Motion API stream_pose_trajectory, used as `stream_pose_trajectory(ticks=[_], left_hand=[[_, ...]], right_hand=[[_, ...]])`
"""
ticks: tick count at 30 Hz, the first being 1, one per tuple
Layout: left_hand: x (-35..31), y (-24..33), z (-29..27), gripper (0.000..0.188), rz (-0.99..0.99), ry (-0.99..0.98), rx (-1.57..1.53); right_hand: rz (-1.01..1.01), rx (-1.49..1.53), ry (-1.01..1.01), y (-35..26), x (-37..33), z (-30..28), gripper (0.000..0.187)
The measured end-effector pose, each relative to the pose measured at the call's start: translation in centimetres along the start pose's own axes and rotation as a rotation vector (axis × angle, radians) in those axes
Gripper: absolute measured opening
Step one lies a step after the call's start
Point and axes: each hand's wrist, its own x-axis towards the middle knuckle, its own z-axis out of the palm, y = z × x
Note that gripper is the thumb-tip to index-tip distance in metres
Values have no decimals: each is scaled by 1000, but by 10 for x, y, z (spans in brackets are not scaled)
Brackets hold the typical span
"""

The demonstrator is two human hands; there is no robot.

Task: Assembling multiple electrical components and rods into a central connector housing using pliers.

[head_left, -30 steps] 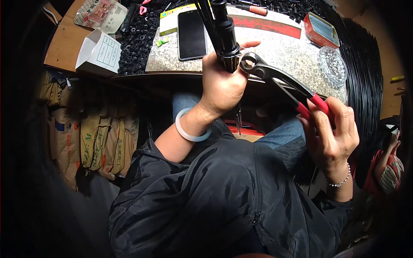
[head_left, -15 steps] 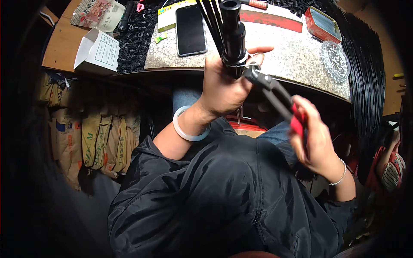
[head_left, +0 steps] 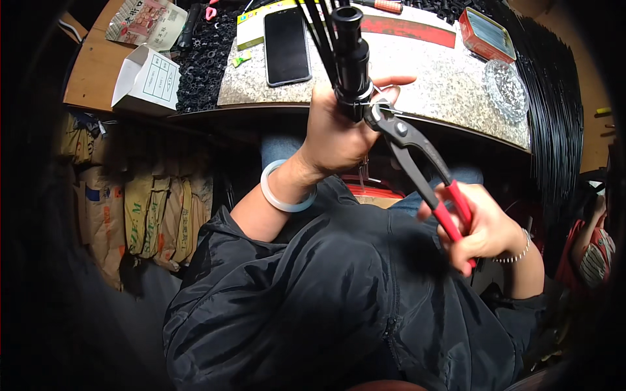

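Note:
My left hand [head_left: 339,133] is wrapped round the base of a black umbrella-like frame [head_left: 352,55], a stepped tube with thin black ribs beside it. The frame stands upright just over the table's near edge. In my right hand [head_left: 479,225] are pliers [head_left: 417,156] with red grips and dark jaws. Their handles are spread a little apart. The jaws meet the base of the tube, where thin wire [head_left: 378,98] shows by my left fingers. Exactly what the jaws bite on is too small to tell.
On the speckled tabletop [head_left: 424,85] lie a black phone [head_left: 287,49], a glass ashtray [head_left: 505,91] and a red tin [head_left: 486,36]. A white box [head_left: 147,78] stands left, beside many small black parts [head_left: 199,72]. Long black rods [head_left: 554,98] hang at right. Sacks [head_left: 143,215] stand below left.
The pliers have turned, and their handles now point more toward me and are spread wider. My right hand has shifted its grip lower on them. My left hand and the frame have barely moved.

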Motion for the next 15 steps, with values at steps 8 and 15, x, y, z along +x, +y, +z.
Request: stream_pose_trajectory(ticks=[8,15], left_hand=[[-5,2,6,28,-125,78,-98],[-2,1,6,22,-87,57,4]], right_hand=[[-381,-891,488,8,2,1,59],[-311,-644,499,2,-4,3,43]])
